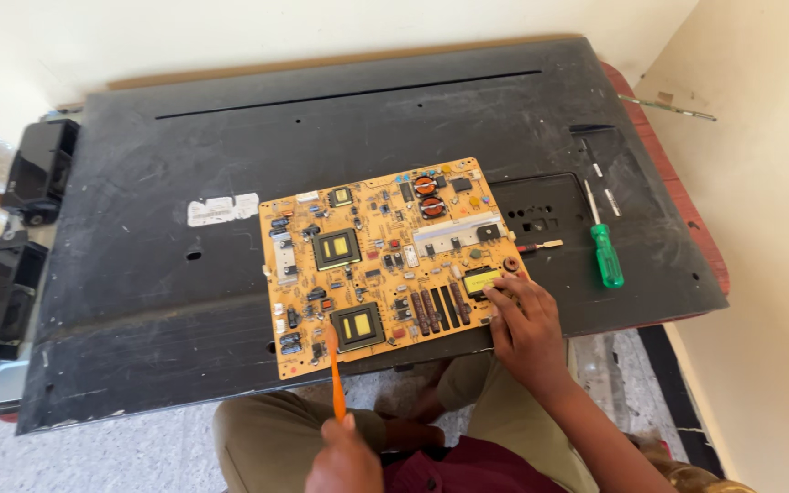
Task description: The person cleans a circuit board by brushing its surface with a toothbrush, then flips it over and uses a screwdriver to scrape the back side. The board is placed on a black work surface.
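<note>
A tan circuit board (385,260) with transformers, capacitors and a metal heat sink lies on a large black flat panel (184,274). My right hand (524,324) rests on the board's near right corner, fingers spread over its edge. My left hand (344,456), at the bottom of the view, holds a thin orange tool (336,370) by its handle. The tool's tip touches the board's near edge beside a square transformer (356,326).
A green-handled screwdriver (604,251) and a small red-handled tool (538,246) lie on the panel right of the board. Black parts (38,169) sit left of the panel. A cream wall (769,228) stands at right. My knees are under the panel's near edge.
</note>
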